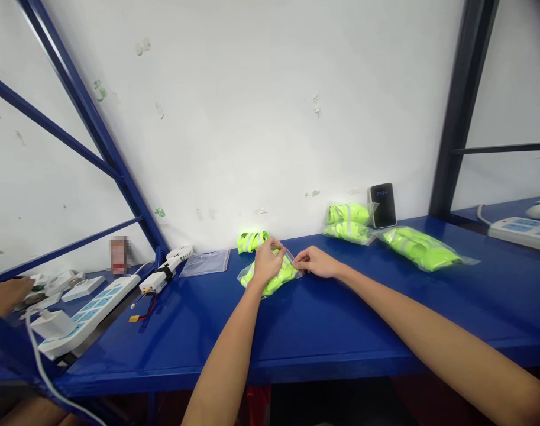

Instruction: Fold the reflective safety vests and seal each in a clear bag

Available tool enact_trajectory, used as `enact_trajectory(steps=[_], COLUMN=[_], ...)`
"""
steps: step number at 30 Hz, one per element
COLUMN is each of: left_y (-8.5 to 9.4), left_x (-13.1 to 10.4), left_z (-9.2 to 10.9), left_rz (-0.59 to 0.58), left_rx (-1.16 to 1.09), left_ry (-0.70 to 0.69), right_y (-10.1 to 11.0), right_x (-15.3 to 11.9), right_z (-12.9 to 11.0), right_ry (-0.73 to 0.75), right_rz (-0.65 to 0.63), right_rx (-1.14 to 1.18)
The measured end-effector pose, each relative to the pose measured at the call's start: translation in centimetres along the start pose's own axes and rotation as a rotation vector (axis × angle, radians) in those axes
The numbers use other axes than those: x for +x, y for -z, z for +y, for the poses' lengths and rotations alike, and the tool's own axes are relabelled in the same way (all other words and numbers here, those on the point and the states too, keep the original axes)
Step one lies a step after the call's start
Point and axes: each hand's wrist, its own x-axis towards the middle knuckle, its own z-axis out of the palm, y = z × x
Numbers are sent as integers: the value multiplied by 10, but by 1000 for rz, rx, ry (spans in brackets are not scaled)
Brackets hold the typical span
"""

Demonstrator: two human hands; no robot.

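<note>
A clear plastic bag with a yellow-green reflective item inside [274,283] lies on the blue table [332,319]. My left hand [268,260] is closed on the bag's upper edge. At the bag's right corner, my right hand [314,262] pinches the plastic edge. Just behind the bag sits a rolled yellow-green reflective item [252,241] with no bag visible around it. A flat, clear bag [205,263] rests to the left.
Bagged yellow-green items [348,231] [418,248] lie at the right, near an upright device with a screen [382,205]. At left are a white fan [180,253], a cabled battery pack [157,279], a power strip [92,313] and another person's hand [10,294].
</note>
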Motion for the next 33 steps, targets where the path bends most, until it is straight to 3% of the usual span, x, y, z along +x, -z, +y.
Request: enact_trajectory(steps=[14,19,24,33], left_y=[1,3,4,5], left_x=[1,1,2,3], left_z=[3,1,0,0], left_rz=[43,80,139,176], left_rx=[-9,-17,-31,-19], left_ry=[20,19,46,53], right_y=[-8,-14,-20,-10], right_x=[3,2,2,1], right_z=[1,-2,-6,5], right_ry=[59,146,228,-1], right_rz=[96,99,180,50], right_rx=[-154,-191,-268,236])
